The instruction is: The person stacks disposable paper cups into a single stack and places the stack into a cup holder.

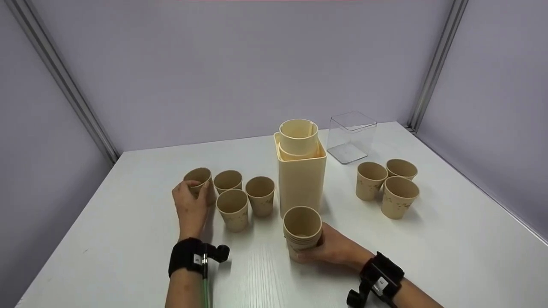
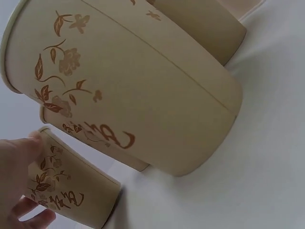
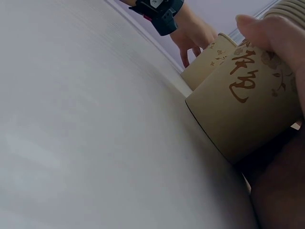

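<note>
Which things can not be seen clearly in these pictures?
- Head view: how many cups are in the stack of paper cups; the right hand covers its lower part.
- Head view: the base of the single cup, behind the left hand.
- Left wrist view: the nearest cup is cut by the frame edge.
- Head view: the cups' print is too small.

Matt tan paper cups printed with brown flowers (image 1: 232,208) stand on a smooth white wood-grain table (image 1: 128,239), beside a glossy clear plastic box (image 1: 352,137) and matt cream plastic holder (image 1: 302,179).
</note>
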